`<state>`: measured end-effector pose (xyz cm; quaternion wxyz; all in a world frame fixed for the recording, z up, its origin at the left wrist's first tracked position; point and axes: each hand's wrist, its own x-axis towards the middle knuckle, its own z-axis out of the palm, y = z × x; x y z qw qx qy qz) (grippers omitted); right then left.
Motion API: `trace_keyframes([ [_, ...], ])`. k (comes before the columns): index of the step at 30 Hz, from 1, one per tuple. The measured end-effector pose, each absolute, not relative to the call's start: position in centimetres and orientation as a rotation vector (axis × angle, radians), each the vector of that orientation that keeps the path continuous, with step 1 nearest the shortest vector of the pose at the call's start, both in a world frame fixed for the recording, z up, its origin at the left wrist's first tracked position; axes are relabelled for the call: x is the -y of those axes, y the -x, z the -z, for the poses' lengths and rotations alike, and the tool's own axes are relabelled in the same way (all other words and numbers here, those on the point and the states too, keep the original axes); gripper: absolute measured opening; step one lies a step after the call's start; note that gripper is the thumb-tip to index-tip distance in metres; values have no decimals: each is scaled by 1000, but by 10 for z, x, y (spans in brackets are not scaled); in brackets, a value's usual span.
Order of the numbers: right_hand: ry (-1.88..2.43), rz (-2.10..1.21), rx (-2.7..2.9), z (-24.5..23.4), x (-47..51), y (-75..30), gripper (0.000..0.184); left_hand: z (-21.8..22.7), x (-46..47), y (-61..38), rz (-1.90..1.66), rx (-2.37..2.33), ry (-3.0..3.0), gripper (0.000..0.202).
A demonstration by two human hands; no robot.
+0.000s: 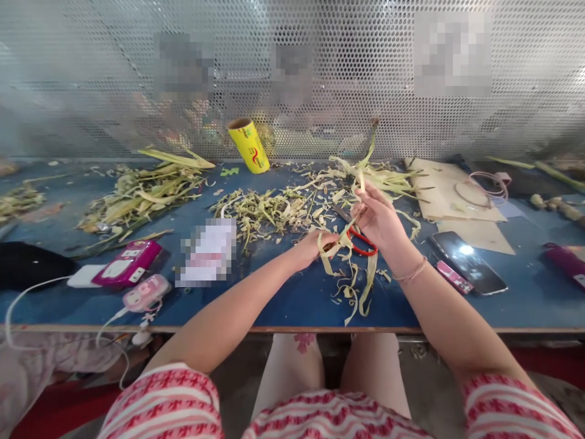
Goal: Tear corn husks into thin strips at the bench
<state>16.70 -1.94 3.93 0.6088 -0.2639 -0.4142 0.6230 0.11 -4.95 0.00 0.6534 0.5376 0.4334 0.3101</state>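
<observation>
Over the blue tabletop, my right hand (378, 218) pinches a pale yellow-green plant stalk (362, 182) whose darker end sticks up toward the metal panel. Lower and to the left, my left hand (312, 249) is closed on a peeled strip (343, 239) of the same plant, near the stalk's lower part. Scissors with red handles (366, 251) lie just below my right hand, their blades partly covered by it. Curled peelings (350, 292) are scattered in front of my hands. A heap of short trimmed pieces (269, 210) lies beyond my left hand.
A perforated metal panel (356, 67) closes off the back. Longer stalks (159, 183) are piled at left, near a yellow tube (249, 146). A magenta box (128, 263) and pink case (146, 292) sit front left; a phone (470, 262) and cardboard (450, 198) lie right.
</observation>
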Motion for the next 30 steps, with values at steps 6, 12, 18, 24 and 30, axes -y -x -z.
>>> trace_keyframes([
  [6, 827, -1189, 1281, -44, 32, -168, 21, 2, 47, 2, -748, -962, -1025, 35],
  [12, 879, -1152, 1748, -44, 45, -160, 17, 1, 45, 7, -835, -835, -1058, 34],
  [18, 942, -1160, 1895, -42, 48, -160, 11, -7, 50, 4, -812, -809, -1086, 38],
  [24, 881, -1237, 1785, -43, 46, -159, 10, -8, 50, 4, -821, -792, -1124, 40],
  [30, 834, -1376, 1846, -41, 50, -155, 10, -11, 54, 4, -821, -729, -1236, 45],
])
